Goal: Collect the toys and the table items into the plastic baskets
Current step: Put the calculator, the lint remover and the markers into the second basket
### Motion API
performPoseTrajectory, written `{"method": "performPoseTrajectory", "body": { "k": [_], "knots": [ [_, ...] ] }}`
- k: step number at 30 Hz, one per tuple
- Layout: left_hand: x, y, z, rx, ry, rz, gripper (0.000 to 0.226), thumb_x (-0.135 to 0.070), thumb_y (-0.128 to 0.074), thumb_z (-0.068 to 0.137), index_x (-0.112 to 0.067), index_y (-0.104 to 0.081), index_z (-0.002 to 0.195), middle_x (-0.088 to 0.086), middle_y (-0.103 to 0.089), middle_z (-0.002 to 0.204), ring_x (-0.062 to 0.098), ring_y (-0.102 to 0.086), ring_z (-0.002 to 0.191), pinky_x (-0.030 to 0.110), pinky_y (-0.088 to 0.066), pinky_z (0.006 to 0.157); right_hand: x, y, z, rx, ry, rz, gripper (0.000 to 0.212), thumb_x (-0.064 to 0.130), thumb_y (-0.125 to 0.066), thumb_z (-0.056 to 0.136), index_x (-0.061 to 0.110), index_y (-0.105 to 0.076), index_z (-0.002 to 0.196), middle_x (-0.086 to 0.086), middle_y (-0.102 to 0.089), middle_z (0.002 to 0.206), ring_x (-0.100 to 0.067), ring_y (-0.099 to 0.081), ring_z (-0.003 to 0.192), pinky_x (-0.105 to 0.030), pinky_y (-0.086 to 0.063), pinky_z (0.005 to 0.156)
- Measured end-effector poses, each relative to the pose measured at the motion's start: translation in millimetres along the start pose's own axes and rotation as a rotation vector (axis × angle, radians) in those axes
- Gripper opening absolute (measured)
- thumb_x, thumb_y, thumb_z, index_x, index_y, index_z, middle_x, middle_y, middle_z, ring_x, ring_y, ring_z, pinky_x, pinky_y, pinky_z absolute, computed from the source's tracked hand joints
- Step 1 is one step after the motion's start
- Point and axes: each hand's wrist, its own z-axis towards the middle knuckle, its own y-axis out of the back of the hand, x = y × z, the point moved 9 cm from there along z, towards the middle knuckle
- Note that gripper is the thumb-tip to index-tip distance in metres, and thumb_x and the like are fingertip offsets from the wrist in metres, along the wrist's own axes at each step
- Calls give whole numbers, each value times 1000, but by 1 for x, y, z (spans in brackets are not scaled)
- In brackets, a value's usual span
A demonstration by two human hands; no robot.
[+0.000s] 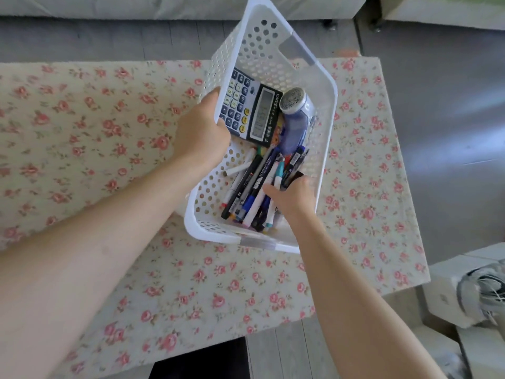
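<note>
Basket [273, 58] — light, stiff perforated plastic, its load loose — is held tilted over the far right corner of the surface [82, 119]. Left hand [202, 127] curls its fingers over one long rim; right hand [293, 196], fingers mostly hidden, seems to clutch the pens [254, 187] inside. Both rims suit carrying.

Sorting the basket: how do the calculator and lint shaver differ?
The calculator is flat, rectangular, dark, with keys and a display; the lint shaver is rounded, pale blue, with a perforated head. The calculator lies by the left hand; the lint shaver nearer the opposite wall. Both are inside the white basket.
</note>
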Motion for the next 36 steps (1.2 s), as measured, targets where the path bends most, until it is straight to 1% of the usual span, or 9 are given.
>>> {"method": "performPoseTrajectory", "body": {
  "k": [9,13,17,20,23,25,29,34,36],
  "knots": [
    [9,1,1,38,38,-56,50,-4,-34,95,-24,-38,140,8,-56,128,16,-64,72,22,-52,55,7,-35,-28,127,-96,146,84,41,-56,88,15,-2,147,-1,-55,96,-17,-58,73,-26,-43,53],
    [15,9,4,53,67,-71,50,-4,-33,95,-24,-38,140,7,-54,132,7,-66,76,26,-54,55,30,-63,-30,149,14,-55,92,39,-54,90,17,16,146,-18,-41,137,-35,-53,114,-40,-47,84],
    [26,13,6,65,83,-64,49,-3,-34,94,-25,-41,138,1,-61,116,6,-44,53,17,-35,42,40,-84,-28,224,-2,-27,100,43,-56,88,7,18,145,-18,-45,136,-33,-55,113,-38,-48,79],
    [30,13,8,79,75,-61,49,-3,-34,94,-23,-41,138,2,-60,122,23,-60,73,31,-47,52,46,-85,-28,309,-14,-128,91,56,-55,83,-3,-18,143,-10,-59,97,-22,-58,71,-27,-39,49],
    [32,14,9,92,71,-65,48,-4,-35,94,-21,-40,139,2,-58,126,32,-62,91,24,-50,60,56,-65,-26,307,103,-392,56,60,-52,84,4,-49,73,-1,-49,65,-16,-49,54,-24,-36,45],
    [34,15,9,95,83,-69,47,-4,-35,94,-20,-41,138,1,-59,124,35,-58,104,30,-52,76,83,-42,-26,141,280,-421,44,49,-51,89,7,-49,77,-2,-56,79,-23,-58,73,-29,-43,58],
    [36,16,11,97,87,-93,45,-3,-35,94,-20,-45,135,-2,-61,113,32,-59,101,10,-41,48,140,-56,-36,-24,781,-571,27,8,-48,92,9,-55,118,-7,-54,121,-26,-45,116,-35,-43,87],
    [43,17,14,105,80,-102,47,-5,-35,94,-21,-41,137,-2,-59,120,31,-58,105,18,-48,56,141,-92,-20,122,767,-782,30,7,-47,91,11,-51,120,-12,-48,127,-31,-36,123,-42,-33,101],
    [48,17,16,117,85,-113,49,-7,-35,95,-21,-36,141,3,-51,136,7,-66,90,18,-52,60,138,-100,-24,170,774,-841,28,2,-46,89,10,-54,114,-11,-52,120,-30,-38,119,-43,-33,100]
  ]
}}
